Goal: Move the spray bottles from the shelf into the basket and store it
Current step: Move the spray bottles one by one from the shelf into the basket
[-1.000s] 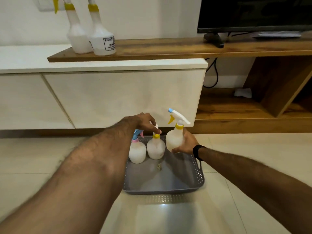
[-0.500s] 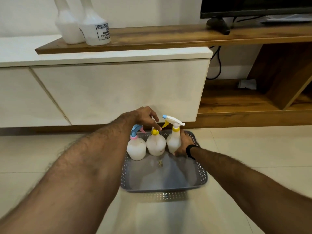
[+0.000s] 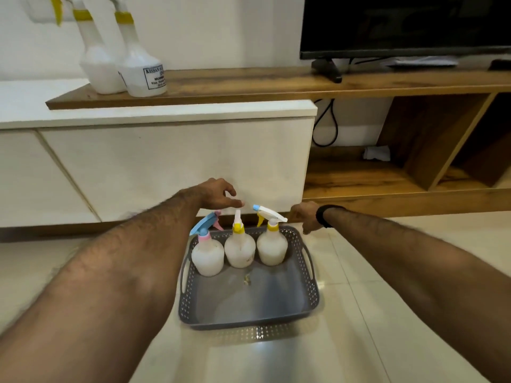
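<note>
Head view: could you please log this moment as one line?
basket: three bottles | shelf: two bottles | left hand: open | right hand: open

One label carries print: a white rectangular sticker with a black border [image 3: 155, 77] on the right-hand tall spray bottle [image 3: 141, 70] standing at the far left of the wooden shelf [image 3: 249, 84]. Its top line reads "KISSAN", cut off at the bottle's curve; a lower line begins "MUMBA". The smaller lines beneath are too blurred to read. A faint mark on the middle bottle [image 3: 240, 251] in the basket [image 3: 249, 313] is illegible.
</note>
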